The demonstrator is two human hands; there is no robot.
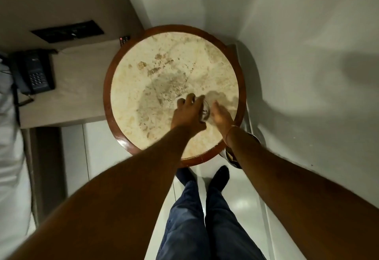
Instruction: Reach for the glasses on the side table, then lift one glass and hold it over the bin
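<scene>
White walls met in a corner at the upper right of the frame, and a round table (174, 58) with a marble top and a red-brown rim stood against it. I saw both arms stretched forward from the bottom corners, meeting low and right of centre on the top. My left hand (187, 111) had its fingers curled down over a clear glass (205, 112), gripping it from above. My right hand (221, 116) sat just beside the glass on its right, fingers extended forward and touching a blurred white cloth (215, 97); I could not tell whether it pinched the cloth or merely pressed on it. Most of the glass was hidden under the left hand, and motion blur smeared what showed. At the left edge a black phone (35, 73) lay on a beige desk (82, 87), and a remote (124, 40) peeked out beside the table's rim. A metal bin (230, 155) was largely hidden behind my right forearm.
</scene>
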